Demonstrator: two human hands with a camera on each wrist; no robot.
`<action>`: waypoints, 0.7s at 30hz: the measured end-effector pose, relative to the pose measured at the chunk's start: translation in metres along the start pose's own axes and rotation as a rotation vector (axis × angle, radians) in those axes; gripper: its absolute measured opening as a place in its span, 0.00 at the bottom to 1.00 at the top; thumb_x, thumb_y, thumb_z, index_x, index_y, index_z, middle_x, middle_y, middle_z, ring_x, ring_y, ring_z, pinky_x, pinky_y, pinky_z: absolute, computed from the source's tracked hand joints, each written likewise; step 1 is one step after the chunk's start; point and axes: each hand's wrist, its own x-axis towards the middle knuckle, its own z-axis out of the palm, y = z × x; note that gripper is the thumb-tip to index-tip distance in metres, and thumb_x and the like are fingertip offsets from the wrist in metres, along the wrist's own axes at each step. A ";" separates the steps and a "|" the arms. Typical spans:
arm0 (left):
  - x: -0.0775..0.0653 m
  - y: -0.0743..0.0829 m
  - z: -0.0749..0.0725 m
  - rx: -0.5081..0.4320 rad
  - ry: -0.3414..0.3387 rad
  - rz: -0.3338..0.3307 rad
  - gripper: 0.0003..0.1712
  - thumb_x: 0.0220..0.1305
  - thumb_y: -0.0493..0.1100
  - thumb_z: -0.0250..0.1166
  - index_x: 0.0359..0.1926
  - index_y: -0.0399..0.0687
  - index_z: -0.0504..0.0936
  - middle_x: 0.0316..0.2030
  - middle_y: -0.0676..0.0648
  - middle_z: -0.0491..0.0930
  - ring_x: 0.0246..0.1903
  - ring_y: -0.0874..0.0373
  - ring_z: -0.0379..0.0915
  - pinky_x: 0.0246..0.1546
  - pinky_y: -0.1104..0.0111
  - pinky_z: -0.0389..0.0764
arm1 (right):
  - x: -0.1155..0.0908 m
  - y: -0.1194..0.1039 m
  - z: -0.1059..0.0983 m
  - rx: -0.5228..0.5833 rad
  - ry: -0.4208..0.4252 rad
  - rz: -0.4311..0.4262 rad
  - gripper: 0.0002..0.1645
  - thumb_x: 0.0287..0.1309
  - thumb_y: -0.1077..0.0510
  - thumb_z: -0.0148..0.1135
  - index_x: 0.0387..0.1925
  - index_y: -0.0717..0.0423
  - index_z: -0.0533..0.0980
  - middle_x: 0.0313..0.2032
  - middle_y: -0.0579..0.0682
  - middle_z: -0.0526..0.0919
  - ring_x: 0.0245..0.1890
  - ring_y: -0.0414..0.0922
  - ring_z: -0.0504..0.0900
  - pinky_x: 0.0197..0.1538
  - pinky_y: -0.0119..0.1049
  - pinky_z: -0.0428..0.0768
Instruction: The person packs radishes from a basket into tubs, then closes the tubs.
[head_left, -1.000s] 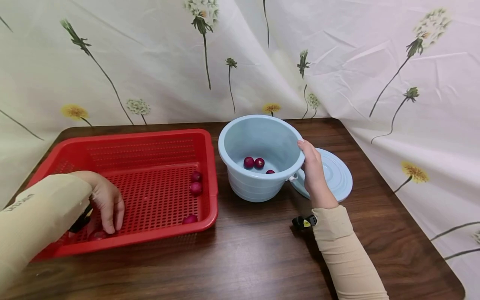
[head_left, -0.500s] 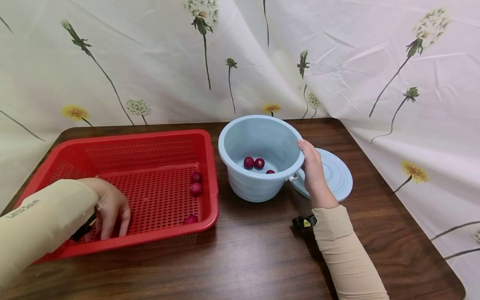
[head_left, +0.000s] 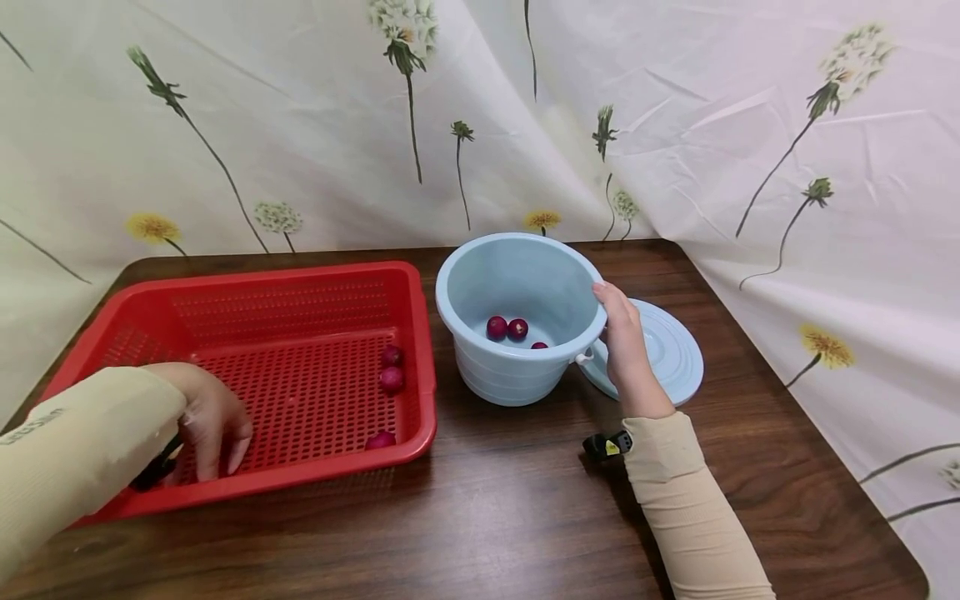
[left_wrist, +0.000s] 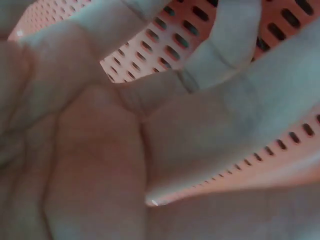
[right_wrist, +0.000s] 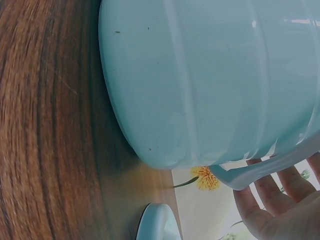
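Note:
My left hand (head_left: pixel 213 425) reaches down into the front left of a red perforated basket (head_left: pixel 427 367). In the left wrist view its palm (left_wrist: pixel 100 160) shows with nothing in it; the fingertips lie out of frame. Small round purplish-red items that look like radishes (head_left: pixel 392 380) lie along the basket's right side. A light blue bucket (head_left: pixel 517 379) stands to the right with similar red rounds (head_left: pixel 497 327) on its floor. At the bucket's right rim my right hand (head_left: pixel 624 346) grips it. In the right wrist view, fingers (right_wrist: pixel 275 197) show behind its pale handle (right_wrist: pixel 260 172).
The blue lid (head_left: pixel 671 350) lies flat on the brown wooden table (head_left: pixel 480 517), partly behind the right hand. A white cloth (head_left: pixel 315 125) with dandelion prints hangs behind the table and along its right side.
Inside the basket my left hand shifted right, then slightly back left, its fingers staying low near the front wall. The red round thing seen by its fingertips is now hidden. My right hand has stayed put.

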 end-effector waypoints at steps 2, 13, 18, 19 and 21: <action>-0.001 -0.007 0.000 -0.040 -0.012 0.008 0.10 0.58 0.32 0.70 0.37 0.44 0.78 0.39 0.49 0.75 0.32 0.50 0.82 0.41 0.54 0.86 | 0.000 0.000 0.001 -0.004 -0.003 -0.004 0.33 0.69 0.46 0.44 0.69 0.59 0.66 0.65 0.57 0.71 0.59 0.44 0.72 0.65 0.46 0.70; -0.007 -0.025 0.003 -0.151 0.041 0.023 0.12 0.59 0.39 0.71 0.38 0.46 0.75 0.37 0.48 0.75 0.28 0.53 0.81 0.37 0.62 0.86 | -0.001 0.000 0.002 -0.011 -0.004 -0.007 0.33 0.70 0.45 0.43 0.69 0.58 0.65 0.65 0.57 0.71 0.57 0.43 0.73 0.63 0.43 0.71; -0.016 -0.012 -0.004 -0.212 0.090 0.078 0.12 0.60 0.38 0.69 0.42 0.43 0.75 0.37 0.45 0.75 0.31 0.52 0.85 0.41 0.63 0.85 | -0.001 0.000 0.002 0.003 0.002 -0.007 0.33 0.69 0.46 0.44 0.69 0.59 0.66 0.65 0.57 0.71 0.56 0.42 0.73 0.61 0.40 0.71; -0.018 -0.007 -0.007 -0.211 0.097 0.094 0.13 0.61 0.39 0.69 0.44 0.42 0.76 0.37 0.45 0.76 0.32 0.52 0.85 0.42 0.63 0.85 | -0.001 0.000 0.002 0.005 0.004 -0.007 0.33 0.69 0.46 0.44 0.69 0.59 0.66 0.65 0.57 0.71 0.56 0.41 0.73 0.61 0.39 0.71; -0.025 0.002 -0.014 -0.184 0.104 0.137 0.15 0.64 0.41 0.67 0.48 0.41 0.76 0.36 0.45 0.77 0.34 0.53 0.85 0.44 0.65 0.84 | -0.001 0.000 0.002 0.009 0.005 -0.006 0.33 0.70 0.47 0.44 0.69 0.59 0.65 0.65 0.57 0.71 0.56 0.41 0.73 0.61 0.40 0.71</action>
